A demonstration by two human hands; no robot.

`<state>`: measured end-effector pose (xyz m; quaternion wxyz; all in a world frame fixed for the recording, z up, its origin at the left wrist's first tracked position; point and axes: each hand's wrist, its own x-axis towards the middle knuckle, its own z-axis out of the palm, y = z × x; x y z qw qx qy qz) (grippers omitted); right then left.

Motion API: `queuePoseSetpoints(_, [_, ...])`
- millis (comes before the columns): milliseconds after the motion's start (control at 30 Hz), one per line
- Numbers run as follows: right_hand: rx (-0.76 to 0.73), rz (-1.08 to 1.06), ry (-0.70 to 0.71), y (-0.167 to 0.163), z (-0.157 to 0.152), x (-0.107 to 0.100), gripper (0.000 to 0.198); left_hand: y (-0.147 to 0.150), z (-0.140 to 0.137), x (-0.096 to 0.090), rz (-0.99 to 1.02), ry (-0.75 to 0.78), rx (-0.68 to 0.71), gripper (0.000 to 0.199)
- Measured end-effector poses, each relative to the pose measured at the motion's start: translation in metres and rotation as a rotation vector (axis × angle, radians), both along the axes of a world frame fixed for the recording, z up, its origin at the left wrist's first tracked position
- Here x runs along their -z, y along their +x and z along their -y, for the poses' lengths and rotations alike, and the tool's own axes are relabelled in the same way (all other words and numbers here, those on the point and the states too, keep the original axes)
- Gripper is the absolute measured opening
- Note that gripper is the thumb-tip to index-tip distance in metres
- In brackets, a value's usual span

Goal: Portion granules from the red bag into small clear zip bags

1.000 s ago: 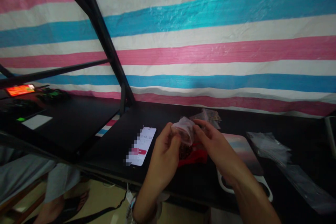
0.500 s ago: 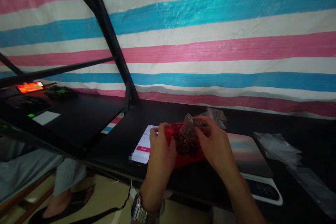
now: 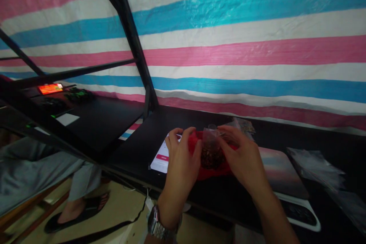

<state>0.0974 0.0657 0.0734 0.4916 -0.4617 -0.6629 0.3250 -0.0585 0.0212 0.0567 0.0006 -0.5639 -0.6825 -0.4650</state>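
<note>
A red bag or pouch [image 3: 207, 173] lies on the black table, its mouth full of small dark-brown pieces [image 3: 213, 159] too blurred to name. Over that mouth, my right hand [image 3: 243, 152] pinches a small clear zip bag [image 3: 211, 137] between thumb and fingers. The little bag looks see-through, with no brown pieces plainly inside it. At the red bag's left side is my left hand [image 3: 183, 156], fingers bent and apart, thumb near the red edge. It partly covers a lit phone [image 3: 160, 160].
Right of the bag lie a shiny rounded-corner flat object [image 3: 281, 169], a white-edged phone-like item [image 3: 300, 213] and loose clear bags [image 3: 317, 166]. A filled clear bag [image 3: 244, 125] sits behind. A black metal frame [image 3: 130, 38] rises at left; a seated person's leg [image 3: 82, 179] is beyond.
The small clear bag, earlier crumpled with brown pieces showing in it, now hangs flatter and clearer over the red bag. My left fingers have drawn slightly apart. The view has shifted left.
</note>
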Motion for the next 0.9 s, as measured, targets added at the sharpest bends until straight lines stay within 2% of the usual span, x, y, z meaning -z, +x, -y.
queuePoseSetpoints(167, [-0.142,-0.023,-0.067,0.0,0.0,0.004,0.034,0.003,-0.004,0.001,0.005,-0.026,0.049,0.024])
queuePoseSetpoints(367, [-0.07,-0.043,-0.034,0.005,-0.002,0.0,0.028,0.004,-0.006,-0.001,0.061,0.003,0.036,0.023])
queuePoseSetpoints(567, [-0.118,-0.06,0.018,0.007,0.001,-0.007,0.031,0.006,-0.006,-0.002,0.105,0.038,0.022,0.02])
queuePoseSetpoints(700, [-0.169,0.084,0.022,0.01,0.0,-0.002,0.041,0.008,-0.007,-0.004,0.109,0.074,-0.002,0.018])
queuePoseSetpoints(800, [-0.134,0.259,0.036,0.01,-0.002,0.003,0.03,0.01,-0.007,-0.005,0.121,0.079,-0.014,0.016])
queuePoseSetpoints(900, [-0.148,0.313,0.062,0.011,-0.001,0.002,0.024,0.01,-0.008,-0.005,0.129,0.086,-0.03,0.015])
